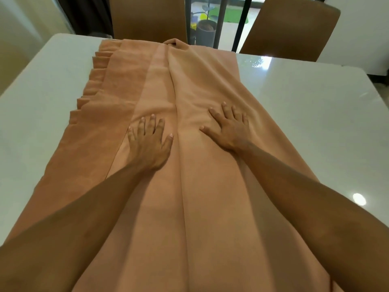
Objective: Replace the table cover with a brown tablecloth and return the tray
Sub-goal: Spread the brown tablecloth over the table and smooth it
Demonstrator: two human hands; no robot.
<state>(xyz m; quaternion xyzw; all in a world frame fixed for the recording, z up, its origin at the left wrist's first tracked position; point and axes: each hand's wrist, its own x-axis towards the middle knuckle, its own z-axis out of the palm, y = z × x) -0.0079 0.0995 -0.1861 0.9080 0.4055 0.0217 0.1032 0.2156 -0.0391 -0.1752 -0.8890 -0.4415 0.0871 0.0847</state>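
On white table: brown tablecloth, only part-opened.
Tabletop bare either side; cloth lying down the middle in long folds. Flat on it, left hand and right hand, fingers splayed, gripping nothing, pressed either side of centre fold, probably to push layers outward. No tray in view.

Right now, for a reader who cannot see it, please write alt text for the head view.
The left hand and right hand lie flat on a folded brown tablecloth along a white table. Two brown chairs stand beyond.
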